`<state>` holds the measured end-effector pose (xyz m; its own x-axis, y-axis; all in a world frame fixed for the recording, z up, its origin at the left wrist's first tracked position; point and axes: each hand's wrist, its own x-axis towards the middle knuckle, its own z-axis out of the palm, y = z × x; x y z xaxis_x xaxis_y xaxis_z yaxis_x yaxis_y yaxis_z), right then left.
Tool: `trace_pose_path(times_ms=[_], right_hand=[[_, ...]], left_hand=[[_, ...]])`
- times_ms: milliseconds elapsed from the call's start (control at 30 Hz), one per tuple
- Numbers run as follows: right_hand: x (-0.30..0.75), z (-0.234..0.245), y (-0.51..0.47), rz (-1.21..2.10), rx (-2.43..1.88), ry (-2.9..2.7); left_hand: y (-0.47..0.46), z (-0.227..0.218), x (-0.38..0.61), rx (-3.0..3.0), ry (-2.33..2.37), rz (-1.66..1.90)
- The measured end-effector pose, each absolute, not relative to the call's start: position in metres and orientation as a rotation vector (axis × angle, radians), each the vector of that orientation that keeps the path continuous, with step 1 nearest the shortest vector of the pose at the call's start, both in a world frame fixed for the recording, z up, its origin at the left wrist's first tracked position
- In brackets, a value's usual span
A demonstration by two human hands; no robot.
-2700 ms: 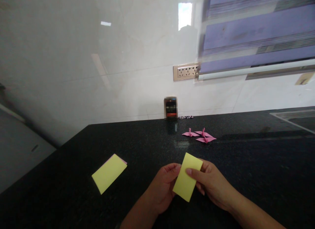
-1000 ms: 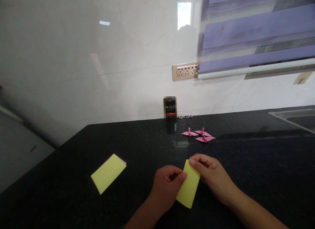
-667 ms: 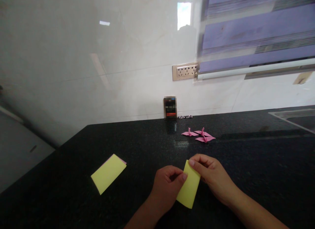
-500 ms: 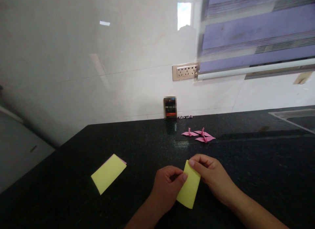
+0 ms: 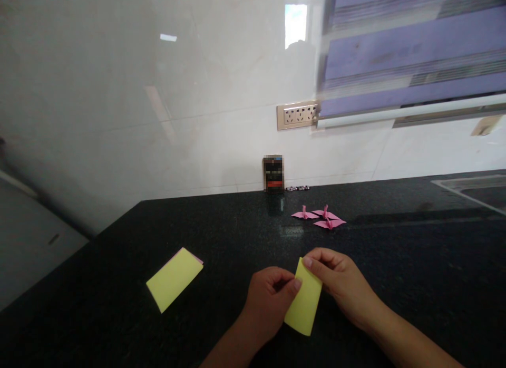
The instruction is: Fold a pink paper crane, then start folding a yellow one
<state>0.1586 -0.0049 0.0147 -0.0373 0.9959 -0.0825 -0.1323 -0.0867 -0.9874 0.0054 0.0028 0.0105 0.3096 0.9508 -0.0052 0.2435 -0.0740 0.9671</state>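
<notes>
A sheet of yellow paper (image 5: 305,307), narrow and rectangular, is held between both hands over the dark counter. My left hand (image 5: 269,299) pinches its left edge between thumb and fingers. At the upper right corner, my right hand (image 5: 340,278) grips the same paper, thumb on top and fingers curled behind. The paper slants, its lower end curving slightly. Beyond the hands sit three pink folded paper cranes (image 5: 329,224), close together with wings spread.
On the left of the black counter (image 5: 221,236) lies a yellow paper stack (image 5: 175,280) with a pink edge showing beneath. A pixelated dark upright object (image 5: 273,174) stands against the wall beside a small beaded strand (image 5: 298,188). A framed recess (image 5: 474,191) lies at right.
The lower end of the yellow paper has shifted very slightly to the right. Both hands keep their hold and have barely moved.
</notes>
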Motion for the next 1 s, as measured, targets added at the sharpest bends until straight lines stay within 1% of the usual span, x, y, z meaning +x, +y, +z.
trace_pose_path(times_ms=[200,400,533,800,1000], right_hand=[[0.159,0.015,-0.005,1.349,-1.165,-1.096],[0.160,0.014,-0.005,1.345,-1.156,-1.068],[0.159,0.016,-0.006,1.344,-1.147,-1.063],[0.144,0.020,-0.011,1.508,-1.071,-1.000],[0.144,0.015,-0.012,1.595,-1.001,-0.969]], left_hand=[[0.003,0.010,0.006,1.461,1.106,0.862],[0.005,0.015,0.005,1.240,0.959,0.767],[0.006,0.014,0.006,1.253,0.987,0.781],[0.006,0.010,0.006,1.364,1.094,0.963],[0.005,0.013,0.008,1.167,0.978,0.934]])
